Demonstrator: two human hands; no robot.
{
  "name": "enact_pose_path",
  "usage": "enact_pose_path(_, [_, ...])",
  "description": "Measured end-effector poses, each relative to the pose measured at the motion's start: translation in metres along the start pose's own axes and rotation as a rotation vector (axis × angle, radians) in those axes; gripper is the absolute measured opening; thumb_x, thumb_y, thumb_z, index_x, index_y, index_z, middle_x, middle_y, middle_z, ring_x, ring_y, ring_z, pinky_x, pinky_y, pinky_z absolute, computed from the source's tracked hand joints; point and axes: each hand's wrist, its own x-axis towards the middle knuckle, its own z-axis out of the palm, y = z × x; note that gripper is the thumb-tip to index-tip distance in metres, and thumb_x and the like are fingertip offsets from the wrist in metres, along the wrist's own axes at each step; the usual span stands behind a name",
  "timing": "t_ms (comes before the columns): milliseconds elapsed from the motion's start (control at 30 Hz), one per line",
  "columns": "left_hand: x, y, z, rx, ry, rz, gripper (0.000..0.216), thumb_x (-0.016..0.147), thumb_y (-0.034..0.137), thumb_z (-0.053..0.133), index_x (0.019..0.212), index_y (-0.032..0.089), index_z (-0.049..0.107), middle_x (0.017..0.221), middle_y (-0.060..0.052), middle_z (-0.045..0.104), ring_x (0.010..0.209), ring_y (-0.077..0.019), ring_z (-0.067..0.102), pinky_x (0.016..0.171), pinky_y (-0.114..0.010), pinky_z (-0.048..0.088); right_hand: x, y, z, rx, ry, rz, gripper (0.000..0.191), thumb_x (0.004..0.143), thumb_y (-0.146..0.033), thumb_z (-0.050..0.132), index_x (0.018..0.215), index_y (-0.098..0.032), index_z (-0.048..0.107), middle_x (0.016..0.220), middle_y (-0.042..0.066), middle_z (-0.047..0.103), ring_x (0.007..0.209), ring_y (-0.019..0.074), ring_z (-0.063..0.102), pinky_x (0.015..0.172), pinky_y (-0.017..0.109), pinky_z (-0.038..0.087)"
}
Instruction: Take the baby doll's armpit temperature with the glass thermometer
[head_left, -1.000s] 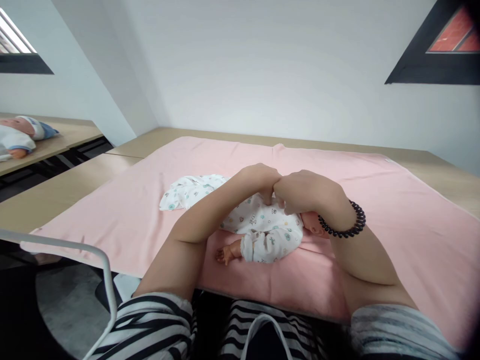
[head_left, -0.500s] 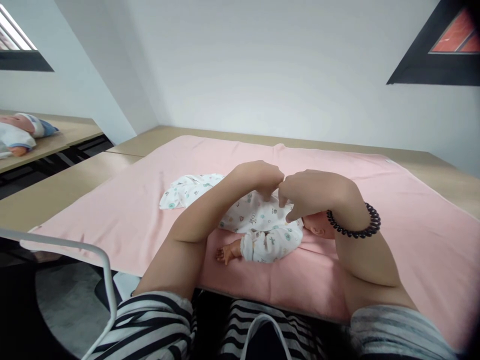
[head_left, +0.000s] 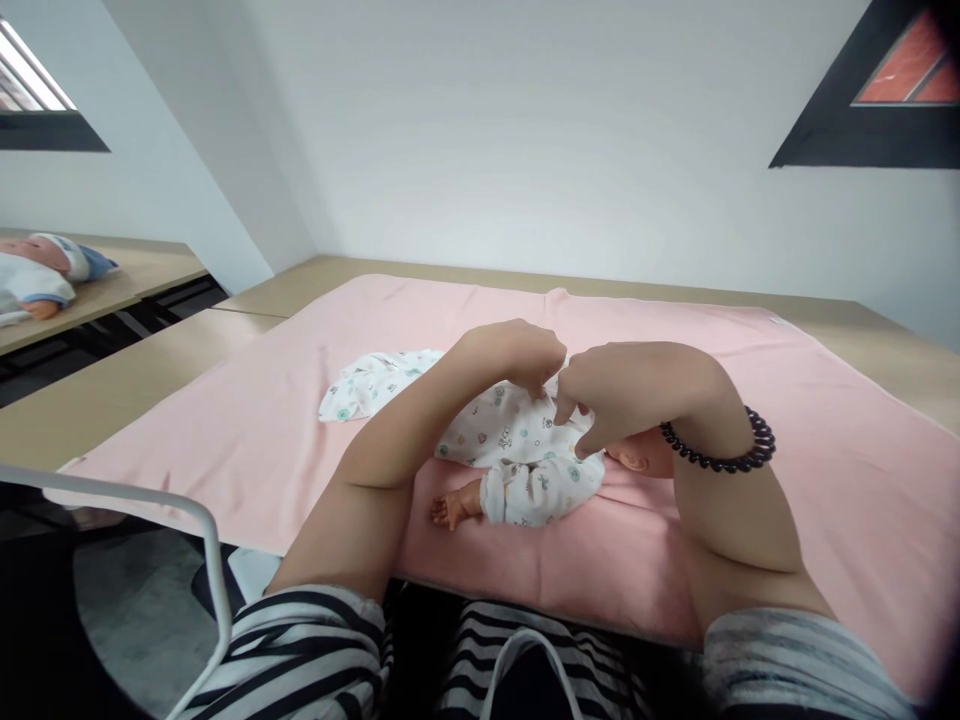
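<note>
A baby doll (head_left: 633, 456) lies on its back on a pink blanket (head_left: 247, 440), its head to the right, partly behind my right wrist. It wears a white printed outfit (head_left: 517, 430). One doll hand (head_left: 452, 507) sticks out of the near sleeve. Over the doll's chest, my left hand (head_left: 521, 355) is closed in a pinch at the outfit's front. My right hand (head_left: 626, 392), with a dark beaded bracelet on its wrist, curls close beside it, fingers bent down to the cloth. A thin white strand shows between the fingertips; its far end is hidden.
The blanket covers most of a wooden table (head_left: 277, 290) against a white wall. On another table at the left lies a second doll (head_left: 45, 280) in white and blue. A white metal rail (head_left: 150, 495) curves at the lower left.
My right hand has shifted slightly to the right, and more of the white strand shows between my hands. The doll stays in place. The view has tilted a little.
</note>
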Motion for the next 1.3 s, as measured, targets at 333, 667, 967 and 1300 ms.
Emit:
enact_pose_path(333, [0.012,-0.007,0.007,0.146,0.084,-0.022,0.011,0.075,0.014,0.061,0.068,0.015,0.069,0.067,-0.008,0.062,0.057,-0.0185,0.053,0.059,-0.034,0.035,-0.020,-0.019,-0.007,0.190,-0.065,-0.191,0.018,0.085,-0.035,0.067,0.094,-0.020,0.072,0.076,-0.001,0.067,0.063,0.0125,0.054,0.059,0.027,0.034])
enact_pose_path(667, [0.000,-0.005,0.006,0.134,0.126,-0.034,0.014,0.077,0.011,0.057,0.069,0.015,0.068,0.063,-0.006,0.058,0.054,-0.0158,0.045,0.056,-0.033,0.028,-0.018,-0.033,-0.003,-0.185,0.114,0.292,0.007,0.081,-0.019,0.066,0.074,-0.018,0.066,0.074,0.004,0.065,0.067,0.0168,0.056,0.058,0.030,0.030])
enact_pose_path(967, [-0.017,-0.016,-0.004,0.033,0.108,0.041,0.019,0.079,0.017,0.057,0.061,0.018,0.050,0.061,0.001,0.045,0.051,-0.0099,0.026,0.056,-0.031,0.020,0.006,-0.012,-0.004,-0.132,0.000,0.345,0.028,0.082,-0.044,0.070,0.100,-0.023,0.076,0.087,0.004,0.071,0.077,0.0223,0.063,0.066,0.033,0.038])
enact_pose_path(1300, [-0.021,-0.050,0.004,-0.096,-0.098,0.091,0.017,0.080,0.026,0.063,0.075,0.020,0.048,0.075,0.002,0.051,0.060,-0.0113,0.036,0.059,-0.028,0.025,-0.004,0.001,-0.003,-0.061,0.019,0.303,0.032,0.080,-0.050,0.067,0.096,-0.024,0.076,0.081,0.004,0.070,0.070,0.0204,0.061,0.061,0.031,0.039])
